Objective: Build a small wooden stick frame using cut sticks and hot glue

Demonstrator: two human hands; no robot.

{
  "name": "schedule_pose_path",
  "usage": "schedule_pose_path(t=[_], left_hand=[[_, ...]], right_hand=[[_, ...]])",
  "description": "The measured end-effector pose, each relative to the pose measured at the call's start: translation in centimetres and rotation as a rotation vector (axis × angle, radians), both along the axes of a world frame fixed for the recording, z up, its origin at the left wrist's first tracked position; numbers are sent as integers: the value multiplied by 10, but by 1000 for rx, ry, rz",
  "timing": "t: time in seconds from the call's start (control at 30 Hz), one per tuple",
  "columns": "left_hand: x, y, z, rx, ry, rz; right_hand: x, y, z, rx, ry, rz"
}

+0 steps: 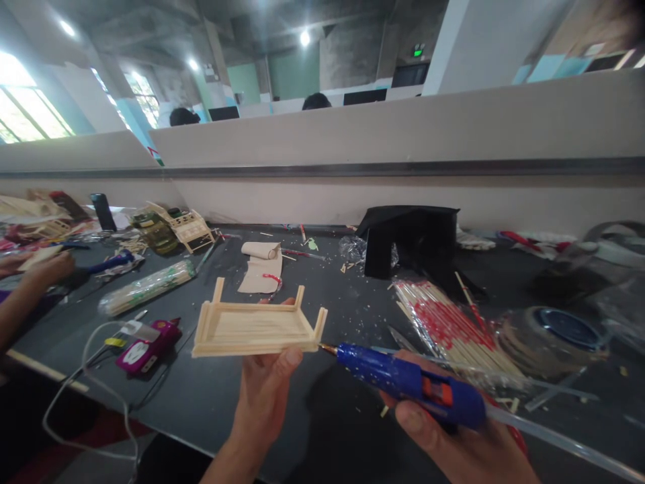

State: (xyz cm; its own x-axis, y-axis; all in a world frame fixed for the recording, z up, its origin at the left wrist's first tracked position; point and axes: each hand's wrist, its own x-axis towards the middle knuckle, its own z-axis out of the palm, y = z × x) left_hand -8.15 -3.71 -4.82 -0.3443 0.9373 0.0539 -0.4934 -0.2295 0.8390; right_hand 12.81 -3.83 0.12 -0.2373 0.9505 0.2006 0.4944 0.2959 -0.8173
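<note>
My left hand [267,386] grips a small tray-like frame of pale wooden sticks [256,326] from below, thumb on its near edge. Short posts rise from three of the frame's corners. In my right hand [443,430] is a blue glue gun [403,376] with a clear glue stick out of its back end. The gun's metal nozzle points left and meets, or nearly meets, the frame's near right corner beside a post. Fingers partly hide behind the gun, so I cannot see its trigger.
Bagged red-tipped sticks [448,329] and a clear jar [549,339] lie right. A black object [410,235] stands behind. On the left are a purple power strip [148,346], wrapped sticks [148,288], a stick model [189,228] and another person's hands [53,265]. A partition [353,144] closes the back.
</note>
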Motion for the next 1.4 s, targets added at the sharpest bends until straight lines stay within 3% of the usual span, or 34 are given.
schedule_pose_path(t=[0.23,0.5,0.73,0.97,1.2,1.4], left_hand=[[1,0,3,-13,25,8],[0,0,3,-19,8,40],[-1,0,2,-10,46,32],[1,0,3,-39,32,54],[4,-2,11,-58,36,65],[0,-1,6,-35,41,52]], right_hand=[[2,-7,-20,14,56,-161],[-2,-3,-9,19,6,-114],[3,-8,-23,30,-7,-205],[4,-10,-26,-38,-27,-238],[6,-10,-34,-65,-8,-226],[7,-11,-38,-32,-42,-229]])
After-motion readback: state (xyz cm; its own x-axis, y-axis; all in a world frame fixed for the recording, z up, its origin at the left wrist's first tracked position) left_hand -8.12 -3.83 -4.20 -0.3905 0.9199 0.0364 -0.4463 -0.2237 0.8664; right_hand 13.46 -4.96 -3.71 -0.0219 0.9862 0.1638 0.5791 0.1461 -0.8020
